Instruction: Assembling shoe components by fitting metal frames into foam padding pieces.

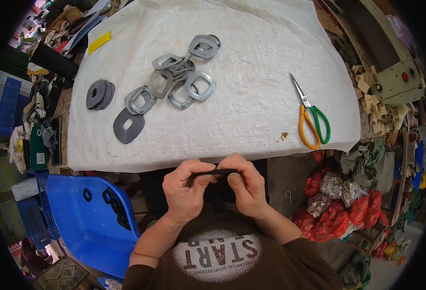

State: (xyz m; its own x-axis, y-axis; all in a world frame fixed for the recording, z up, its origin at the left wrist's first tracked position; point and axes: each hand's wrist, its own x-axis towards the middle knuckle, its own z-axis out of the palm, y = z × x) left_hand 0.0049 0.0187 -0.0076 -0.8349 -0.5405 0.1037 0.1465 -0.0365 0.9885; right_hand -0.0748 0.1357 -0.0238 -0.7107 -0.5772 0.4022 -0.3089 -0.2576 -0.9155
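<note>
Both hands meet just below the near edge of the table (pixel 213 116), which is covered with a white woven sheet. The left hand (pixel 186 191) and the right hand (pixel 247 186) pinch a thin black piece (pixel 216 172) between thumbs and fingers, seen edge-on. On the sheet lie a cluster of grey metal rings (pixel 177 79), some dark flat discs (pixel 107 106) to their left, and scissors (pixel 311 116) with orange and green handles to the right. A blue plastic bin (pixel 80 217) holding black rings sits at lower left.
</note>
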